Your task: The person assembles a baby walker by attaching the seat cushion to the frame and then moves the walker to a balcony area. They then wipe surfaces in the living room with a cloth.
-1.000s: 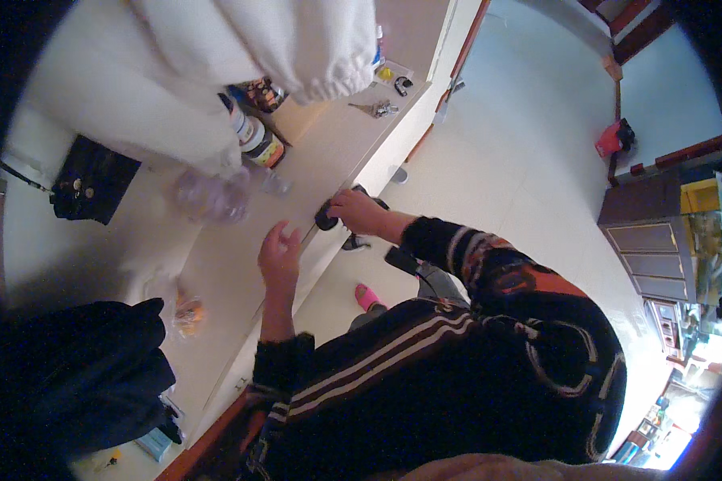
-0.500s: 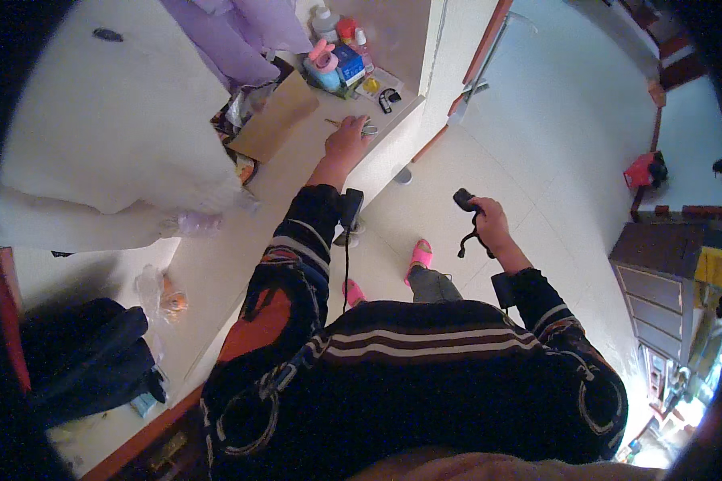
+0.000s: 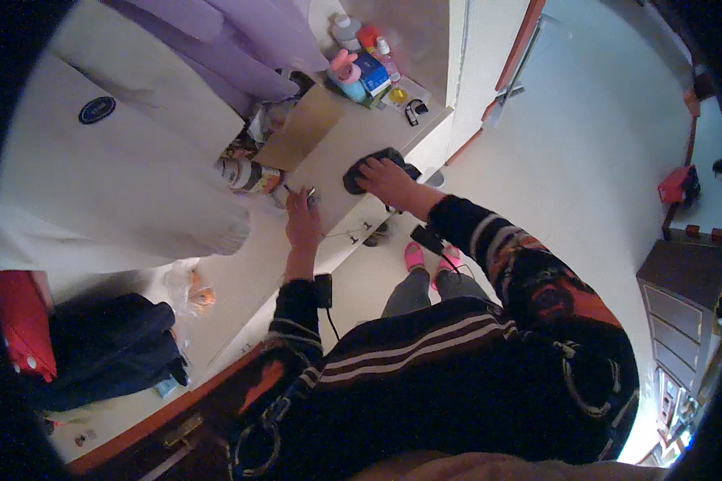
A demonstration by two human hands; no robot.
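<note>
My right hand (image 3: pixel 387 183) rests over a dark, soft-looking black item with a strap (image 3: pixel 359 172), at the front edge of the white shelf (image 3: pixel 337 192). Its fingers curl onto the top; I cannot make out its exact kind. To its left, my left hand (image 3: pixel 302 220) is closed at the fingertips around a small shiny metal thing (image 3: pixel 311 195), too small to name. A jar with a colourful label (image 3: pixel 261 178) lies just beyond that hand. A brown cardboard piece (image 3: pixel 306 124) leans behind it.
At the back of the shelf stand a blue bottle with a pink top (image 3: pixel 346 76), a blue box (image 3: pixel 373 76) and a black-and-white curved item (image 3: pixel 415 111). Pale hanging clothes (image 3: pixel 128 168) cover the left. Dark folded clothing (image 3: pixel 112 353) lies lower left.
My right hand has moved left from over the floor to the shelf, bringing the black item. My left hand has drawn back nearer to me and left along the shelf with the metal thing.
</note>
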